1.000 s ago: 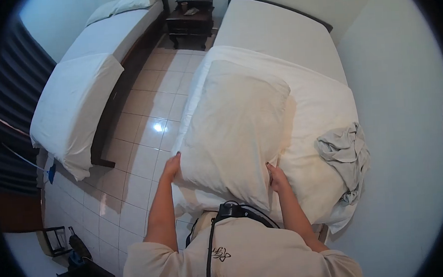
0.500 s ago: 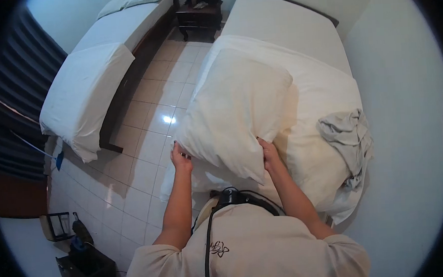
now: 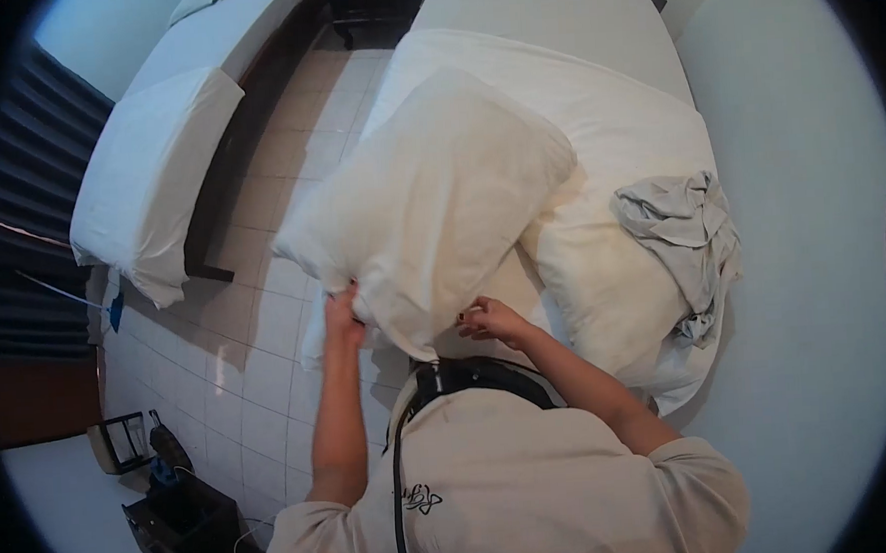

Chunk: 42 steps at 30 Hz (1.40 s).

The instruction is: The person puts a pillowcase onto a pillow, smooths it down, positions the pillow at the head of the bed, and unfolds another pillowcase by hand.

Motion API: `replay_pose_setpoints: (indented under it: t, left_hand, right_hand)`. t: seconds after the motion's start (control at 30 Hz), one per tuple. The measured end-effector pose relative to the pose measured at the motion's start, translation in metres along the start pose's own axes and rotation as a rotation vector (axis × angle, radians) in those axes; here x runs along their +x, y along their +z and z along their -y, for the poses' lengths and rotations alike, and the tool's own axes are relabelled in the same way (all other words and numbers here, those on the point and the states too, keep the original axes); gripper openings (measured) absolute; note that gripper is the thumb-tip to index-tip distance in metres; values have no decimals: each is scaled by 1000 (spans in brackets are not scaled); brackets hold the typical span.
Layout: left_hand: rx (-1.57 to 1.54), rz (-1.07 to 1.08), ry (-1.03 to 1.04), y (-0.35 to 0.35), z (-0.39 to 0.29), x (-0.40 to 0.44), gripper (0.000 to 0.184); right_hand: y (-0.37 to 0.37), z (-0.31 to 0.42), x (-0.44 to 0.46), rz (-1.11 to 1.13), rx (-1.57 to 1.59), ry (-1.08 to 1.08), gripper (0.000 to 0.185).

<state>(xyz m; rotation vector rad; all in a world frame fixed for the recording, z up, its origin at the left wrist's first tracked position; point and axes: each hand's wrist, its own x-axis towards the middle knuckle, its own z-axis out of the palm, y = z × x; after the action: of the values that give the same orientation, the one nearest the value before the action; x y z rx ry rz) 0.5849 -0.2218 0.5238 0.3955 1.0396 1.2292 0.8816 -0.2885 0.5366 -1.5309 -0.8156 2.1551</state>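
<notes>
A large cream pillow (image 3: 439, 197) lies tilted over the near left part of the bed (image 3: 614, 97), its open case end toward my body. My left hand (image 3: 344, 320) grips the pillow's near edge, fingers partly hidden in the cloth. My right hand (image 3: 494, 322) is just off the pillow's near right side, fingers apart and slightly curled, with nothing in it. A second cream pillow (image 3: 609, 293) rests to the right, with a crumpled grey cloth (image 3: 683, 234) partly on it.
Across the tiled floor (image 3: 271, 235) stands another bed with a folded white sheet (image 3: 152, 172). A dark nightstand (image 3: 374, 10) is between the beds. An open dark box (image 3: 191, 525) sits at lower left. The wall (image 3: 793, 258) borders the right side.
The large pillow has turned, its near end swinging left and toward me. My right hand has come off its corner and moved left; my left hand keeps hold of the edge.
</notes>
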Motion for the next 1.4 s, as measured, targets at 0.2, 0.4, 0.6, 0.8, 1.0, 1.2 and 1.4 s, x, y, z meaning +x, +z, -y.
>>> replay_pose_setpoints:
  t: [0.2, 0.4, 0.6, 0.8, 1.0, 1.2, 1.4]
  left_hand:
    - [168, 130, -125, -63, -102, -27, 50]
    - [996, -365, 59, -81, -62, -23, 78]
    - [1421, -224, 922, 69, -69, 41, 78]
    - [1768, -149, 737, 79, 6, 61, 62]
    - [1873, -62, 681, 28, 16, -2, 61]
    - [1263, -754, 652, -39, 24, 0, 70]
    - [40, -361, -77, -76, -22, 17, 68]
  right_hand:
    - [-32, 16, -7, -140, 157, -38, 30]
    - [-129, 42, 34, -896, 127, -436, 11]
    - [-47, 198, 60, -950, -837, -1192, 48]
    - [11, 168, 128, -558, -1443, -1051, 51]
    - [-58, 147, 114, -823, -1466, -773, 62]
    - [-119, 163, 105, -1171, -1014, -160, 78]
    - [-188, 153, 87, -823, -460, -146, 81]
